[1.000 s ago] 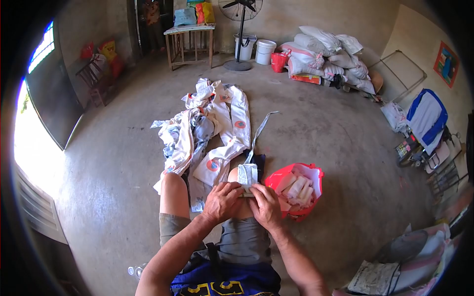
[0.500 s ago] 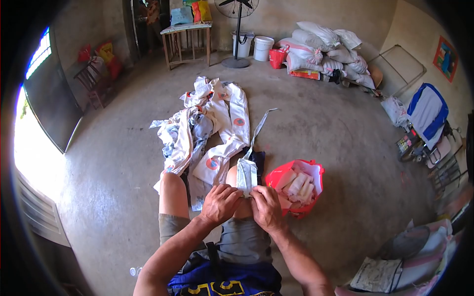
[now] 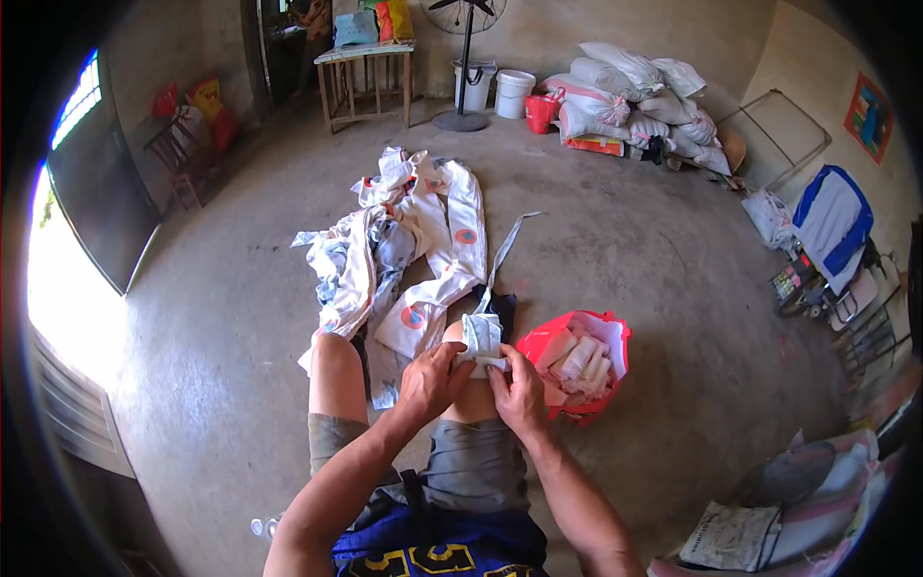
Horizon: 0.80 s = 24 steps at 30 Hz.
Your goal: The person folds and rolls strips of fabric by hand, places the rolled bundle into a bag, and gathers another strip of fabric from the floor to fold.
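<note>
- So, the white cloth strip [image 3: 481, 332] is held over the right knee [image 3: 471, 408], just left of the red bag [image 3: 538, 339], with its near end bunched into a small roll.
- Left hand [image 3: 435, 377]: fingers pinched on the strip's left side, farther from the red bag.
- Right hand [image 3: 517, 389]: thumb and fingers closed on the strip's right side, right by the red bag; whether the bag is touched can't be told.
- A thin tail of the strip is stretched out on the floor, up and left of the red bag.
- The red bag itself is filled with pale rolled bundles [image 3: 579, 363], so the right leg is pretty much hemmed in on that side.
- Left of the red bag, past the knees, a big tangled cloth pile [image 3: 392, 250] is spread out, blocking the way straight ahead.
- Wide stretch of concrete floor [image 3: 673, 269] to the right of the red bag, bounded by the blue-and-white draped thing [image 3: 832, 229].
- Way beyond the red bag, the wall is lined with stacked sacks [image 3: 630, 106], a white bucket [image 3: 514, 94] and a fan [image 3: 468, 58].
- Lower right of the red bag, that edge is taken up by more sacking [image 3: 817, 524].
</note>
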Motion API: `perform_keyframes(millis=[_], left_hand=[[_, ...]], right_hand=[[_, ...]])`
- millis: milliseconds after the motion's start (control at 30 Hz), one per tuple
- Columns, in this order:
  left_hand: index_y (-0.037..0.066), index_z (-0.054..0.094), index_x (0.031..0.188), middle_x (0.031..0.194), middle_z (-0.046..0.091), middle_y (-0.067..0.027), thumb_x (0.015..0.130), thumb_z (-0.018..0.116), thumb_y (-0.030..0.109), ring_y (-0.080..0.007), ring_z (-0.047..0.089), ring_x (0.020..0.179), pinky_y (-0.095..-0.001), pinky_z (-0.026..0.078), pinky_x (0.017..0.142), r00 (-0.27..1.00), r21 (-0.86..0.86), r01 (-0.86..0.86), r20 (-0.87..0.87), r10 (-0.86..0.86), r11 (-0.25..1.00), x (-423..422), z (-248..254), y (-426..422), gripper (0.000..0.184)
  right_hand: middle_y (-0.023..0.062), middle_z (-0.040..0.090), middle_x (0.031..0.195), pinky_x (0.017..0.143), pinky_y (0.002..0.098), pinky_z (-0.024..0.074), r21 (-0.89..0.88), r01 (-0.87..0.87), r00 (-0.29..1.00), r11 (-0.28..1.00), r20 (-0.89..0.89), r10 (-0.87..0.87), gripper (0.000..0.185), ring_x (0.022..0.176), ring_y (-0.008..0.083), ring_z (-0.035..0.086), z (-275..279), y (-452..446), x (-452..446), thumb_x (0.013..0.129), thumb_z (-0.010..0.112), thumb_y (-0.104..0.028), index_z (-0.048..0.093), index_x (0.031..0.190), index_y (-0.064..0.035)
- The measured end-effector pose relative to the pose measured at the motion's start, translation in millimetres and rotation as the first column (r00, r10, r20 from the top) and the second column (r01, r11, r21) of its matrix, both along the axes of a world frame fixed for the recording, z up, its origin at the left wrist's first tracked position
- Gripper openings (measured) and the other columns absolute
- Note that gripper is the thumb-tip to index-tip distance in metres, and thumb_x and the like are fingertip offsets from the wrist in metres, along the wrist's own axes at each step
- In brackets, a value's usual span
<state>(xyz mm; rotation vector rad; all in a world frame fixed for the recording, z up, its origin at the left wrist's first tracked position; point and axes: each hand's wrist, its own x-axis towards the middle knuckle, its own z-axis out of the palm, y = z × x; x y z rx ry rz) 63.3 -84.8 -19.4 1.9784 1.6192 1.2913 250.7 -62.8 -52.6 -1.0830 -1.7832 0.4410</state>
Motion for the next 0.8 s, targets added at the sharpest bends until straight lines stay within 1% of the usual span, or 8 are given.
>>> perform_keyframes(millis=[133,233,333,367,400,533,633,800], left_hand=[[0.008,0.071,0.109,0.098,0.069,-0.0113,0.089,0.078,0.018,-0.0314,0.07,0.081,-0.0433,0.056,0.072,0.998,0.035,-0.045,-0.039,0.046,0.998,2,-4,3,0.023],[0.01,0.073,0.105,0.104,0.068,-0.0064,0.087,0.079,0.018,-0.0284,0.068,0.093,-0.0424,0.055,0.08,0.969,0.308,-0.001,-0.233,0.076,0.951,1,-4,6,0.021],[0.012,0.075,0.105,0.111,0.068,-0.0031,0.085,0.079,0.017,-0.0258,0.066,0.104,-0.0418,0.053,0.087,0.894,0.339,0.098,-0.443,0.067,0.936,-2,-4,-1,0.021],[0.012,0.075,0.105,0.112,0.069,-0.0027,0.084,0.079,0.017,-0.0255,0.066,0.104,-0.0414,0.053,0.088,0.902,0.336,0.101,-0.428,0.056,0.937,-2,-5,-2,0.022],[0.012,0.076,0.106,0.112,0.069,-0.0024,0.084,0.079,0.017,-0.0252,0.066,0.104,-0.0411,0.053,0.088,0.91,0.331,0.104,-0.413,0.045,0.938,-2,-7,-3,0.022],[0.01,0.075,0.112,0.116,0.07,-0.0037,0.083,0.08,0.019,-0.0267,0.066,0.106,-0.0417,0.054,0.091,0.93,0.277,0.126,-0.367,-0.017,0.953,-5,-7,-10,0.031],[0.01,0.074,0.113,0.116,0.07,-0.005,0.082,0.081,0.019,-0.0282,0.067,0.105,-0.0427,0.054,0.093,0.94,0.243,0.135,-0.338,-0.047,0.961,-9,-4,-10,0.033],[0.009,0.073,0.112,0.116,0.07,-0.0064,0.081,0.081,0.019,-0.0297,0.068,0.104,-0.0436,0.055,0.092,0.951,0.247,0.155,-0.298,-0.078,0.956,-12,-3,-3,0.033]], right_hand=[[0.017,0.07,0.1,0.077,0.0409,0.0567,-0.07,0.037,0.998,0.997,-0.052,-0.041,0.043,0.087,0.0311,0.07,-9,9,-1,0.095,0.077,-0.014,0.061,0.132,-0.0001],[0.016,0.07,0.102,0.077,0.0388,0.0579,-0.093,0.073,0.997,0.993,-0.033,-0.076,0.042,0.087,0.0301,0.07,-8,7,-3,0.094,0.078,-0.011,0.061,0.131,-0.0002],[0.0165,0.068,0.107,0.082,0.0404,0.0573,-0.003,0.085,0.996,0.996,-0.02,-0.085,0.04,0.092,0.0318,0.069,-9,5,-7,0.094,0.077,-0.009,0.062,0.13,-0.0016],[0.0169,0.068,0.109,0.084,0.0412,0.0569,0.037,0.088,0.996,0.995,-0.021,-0.087,0.04,0.094,0.0326,0.068,-11,5,-8,0.094,0.076,-0.009,0.062,0.13,-0.0023],[0.0168,0.067,0.116,0.092,0.0439,0.0543,0.146,0.088,0.996,0.985,-0.013,-0.087,0.035,0.105,0.0345,0.066,-4,4,-10,0.092,0.075,-0.005,0.065,0.125,-0.0042],[0.0133,0.065,0.128,0.1,0.046,0.051,0.253,0.024,0.98,0.967,0.184,-0.073,0.03,0.113,0.0349,0.064,13,-6,-5,0.088,0.074,-0.004,0.07,0.117,-0.0017],[0.0133,0.063,0.128,0.098,0.0479,0.0509,0.285,-0.109,0.952,0.952,0.306,0.017,0.036,0.113,0.0366,0.063,26,-9,4,0.088,0.074,-0.006,0.067,0.122,0.0011],[0.0128,0.063,0.128,0.101,0.0472,0.0498,0.185,-0.172,0.9,0.968,0.429,0.078,0.045,0.117,0.0348,0.061,41,-7,14,0.087,0.076,-0.013,0.065,0.128,0.0012]])
